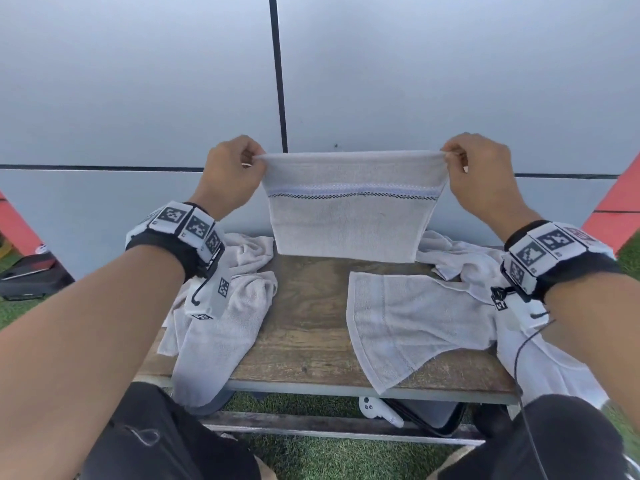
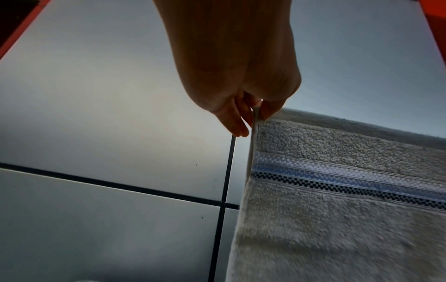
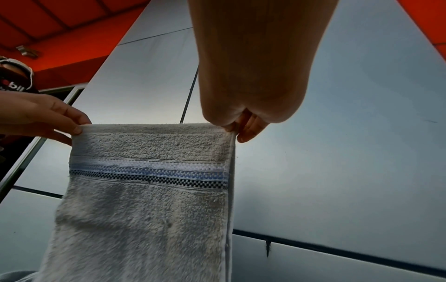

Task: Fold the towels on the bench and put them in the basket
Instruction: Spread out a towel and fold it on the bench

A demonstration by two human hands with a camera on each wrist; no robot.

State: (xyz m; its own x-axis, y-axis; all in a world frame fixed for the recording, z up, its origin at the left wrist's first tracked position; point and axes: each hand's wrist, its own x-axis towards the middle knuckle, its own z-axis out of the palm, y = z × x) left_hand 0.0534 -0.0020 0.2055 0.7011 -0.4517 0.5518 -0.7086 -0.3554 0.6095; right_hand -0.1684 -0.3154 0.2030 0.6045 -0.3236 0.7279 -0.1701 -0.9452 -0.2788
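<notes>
A white towel (image 1: pixel 349 220) with a blue and black checked stripe hangs in the air above the wooden bench (image 1: pixel 308 327), stretched flat between both hands. My left hand (image 1: pixel 239 164) pinches its top left corner, and my right hand (image 1: pixel 464 161) pinches its top right corner. In the left wrist view the left hand (image 2: pixel 253 112) holds the towel (image 2: pixel 337 209) by its corner edge. The right wrist view shows the right hand (image 3: pixel 236 129) pinching the towel (image 3: pixel 149 200), with the left hand (image 3: pixel 74 127) at the far corner. No basket is in view.
Loose white towels lie on the bench: a crumpled pile at the left (image 1: pixel 221 306), one spread flat at the right (image 1: pixel 408 323), more crumpled behind it (image 1: pixel 460 261). A grey panelled wall (image 1: pixel 381 81) stands behind. A white controller (image 1: pixel 377 410) lies under the bench on grass.
</notes>
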